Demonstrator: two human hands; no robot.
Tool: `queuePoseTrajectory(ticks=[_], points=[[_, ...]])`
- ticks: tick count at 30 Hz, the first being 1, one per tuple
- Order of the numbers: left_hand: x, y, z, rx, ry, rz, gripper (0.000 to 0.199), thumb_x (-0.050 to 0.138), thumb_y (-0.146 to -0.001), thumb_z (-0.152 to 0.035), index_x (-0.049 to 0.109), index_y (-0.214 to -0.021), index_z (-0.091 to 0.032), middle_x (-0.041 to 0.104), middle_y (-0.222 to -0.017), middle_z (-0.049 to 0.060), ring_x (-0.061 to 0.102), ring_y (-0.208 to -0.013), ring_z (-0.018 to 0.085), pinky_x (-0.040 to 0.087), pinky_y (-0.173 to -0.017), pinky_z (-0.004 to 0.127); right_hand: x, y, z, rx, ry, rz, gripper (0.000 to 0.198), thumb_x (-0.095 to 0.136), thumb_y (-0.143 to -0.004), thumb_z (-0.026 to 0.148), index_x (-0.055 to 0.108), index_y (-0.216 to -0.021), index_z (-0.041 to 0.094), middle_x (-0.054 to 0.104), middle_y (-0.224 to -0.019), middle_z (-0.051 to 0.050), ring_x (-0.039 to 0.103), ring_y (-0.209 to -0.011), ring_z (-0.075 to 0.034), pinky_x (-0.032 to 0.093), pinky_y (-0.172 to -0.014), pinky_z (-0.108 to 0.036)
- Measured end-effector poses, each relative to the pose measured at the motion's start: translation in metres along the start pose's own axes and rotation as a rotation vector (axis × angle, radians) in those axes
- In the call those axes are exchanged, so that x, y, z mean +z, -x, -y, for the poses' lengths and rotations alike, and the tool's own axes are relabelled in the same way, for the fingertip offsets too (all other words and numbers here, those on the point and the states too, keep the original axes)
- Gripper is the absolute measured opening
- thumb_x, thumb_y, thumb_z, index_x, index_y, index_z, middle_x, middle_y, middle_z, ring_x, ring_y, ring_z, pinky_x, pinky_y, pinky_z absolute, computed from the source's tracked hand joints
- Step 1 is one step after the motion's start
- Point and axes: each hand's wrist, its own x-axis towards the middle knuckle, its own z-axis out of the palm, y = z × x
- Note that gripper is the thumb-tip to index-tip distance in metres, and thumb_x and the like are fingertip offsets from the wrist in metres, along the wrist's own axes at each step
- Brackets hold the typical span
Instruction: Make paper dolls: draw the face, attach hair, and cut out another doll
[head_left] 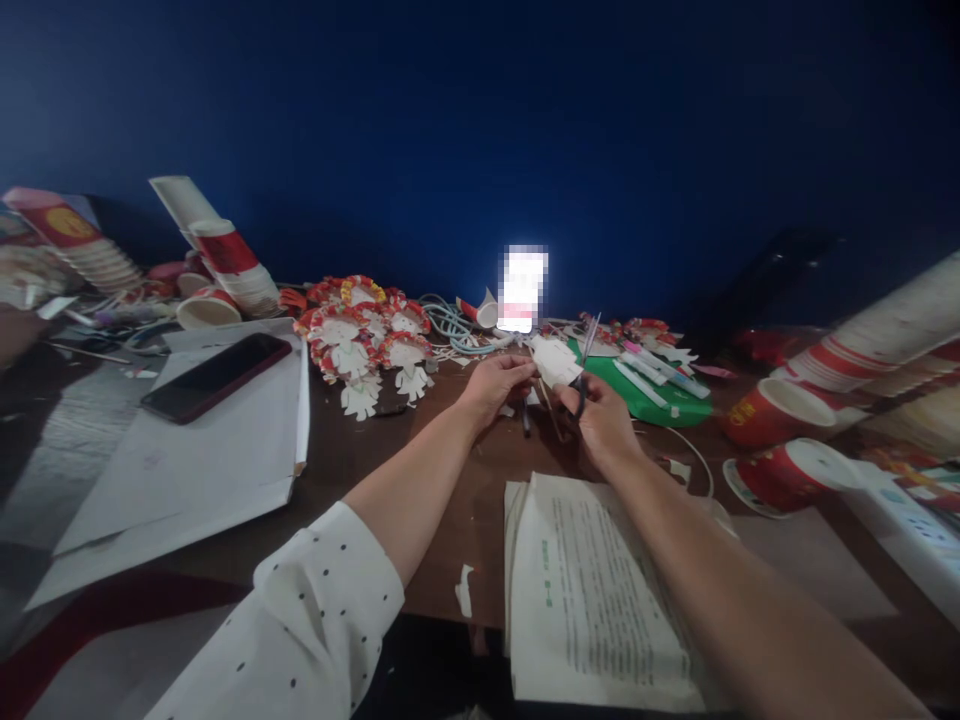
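Observation:
My left hand (498, 388) pinches the left edge of a small white paper cutout (556, 361) above the table. In my right hand (600, 412) are scissors (578, 396) with dark handles, close to the cutout's lower right side. The scissor blades are mostly hidden, so I cannot tell whether they touch the paper. Beyond the hands a lit phone (523, 290) stands upright, its screen blurred. To the left lies a pile of paper figures (356, 345) with white bodies and red, frilly parts.
An open book (600, 590) lies in front of my right forearm. On the left, a dark phone (217, 377) rests on white sheets (187, 470). Stacked paper cups (234, 265) lean at the back left. Pens (651, 362) lie on a green item (637, 395); red cups (780, 410) stand right.

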Motion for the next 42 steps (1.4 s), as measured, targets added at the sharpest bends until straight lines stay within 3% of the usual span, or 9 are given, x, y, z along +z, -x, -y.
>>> queuePoseTrajectory(ticks=[7, 14, 31, 42], points=[[0.000, -0.001, 0.005, 0.012, -0.005, 0.060, 0.025, 0.081, -0.067, -0.020, 0.067, -0.085, -0.011, 0.064, -0.070, 0.000, 0.058, -0.061, 0.006, 0.048, -0.063, 0.020, 0.002, 0.002, 0.005, 0.005, -0.059, -0.017, 0.032, 0.077, -0.066, 0.038, 0.069, -0.090, 0.018, 0.066, -0.072, 0.002, 0.056, -0.065, -0.015, 0.042, -0.062, -0.026], [0.005, 0.005, 0.005, -0.021, -0.092, 0.055, 0.021, 0.081, -0.067, -0.018, 0.063, -0.077, -0.012, 0.062, -0.065, -0.001, 0.057, -0.057, 0.007, 0.047, -0.060, 0.021, 0.002, 0.002, 0.006, -0.013, -0.042, -0.031, 0.034, 0.077, -0.067, 0.039, 0.071, -0.093, 0.018, 0.069, -0.078, 0.000, 0.056, -0.068, -0.015, 0.043, -0.063, -0.027], [0.008, 0.005, 0.008, -0.030, -0.079, 0.046, 0.022, 0.082, -0.065, -0.018, 0.061, -0.071, -0.014, 0.061, -0.059, -0.002, 0.055, -0.052, 0.007, 0.045, -0.057, 0.021, 0.002, 0.001, 0.002, -0.010, -0.025, -0.038, 0.037, 0.078, -0.065, 0.044, 0.070, -0.090, 0.018, 0.071, -0.080, -0.001, 0.060, -0.070, -0.017, 0.044, -0.063, -0.028], [0.007, 0.007, 0.000, 0.016, -0.046, 0.001, 0.018, 0.073, -0.069, -0.011, 0.056, -0.071, -0.014, 0.061, -0.063, -0.001, 0.061, -0.061, 0.009, 0.049, -0.060, 0.019, 0.003, 0.000, 0.001, 0.076, -0.124, -0.070, 0.053, 0.082, -0.061, 0.045, 0.067, -0.106, 0.021, 0.070, -0.080, 0.001, 0.061, -0.065, -0.016, 0.046, -0.061, -0.028]])
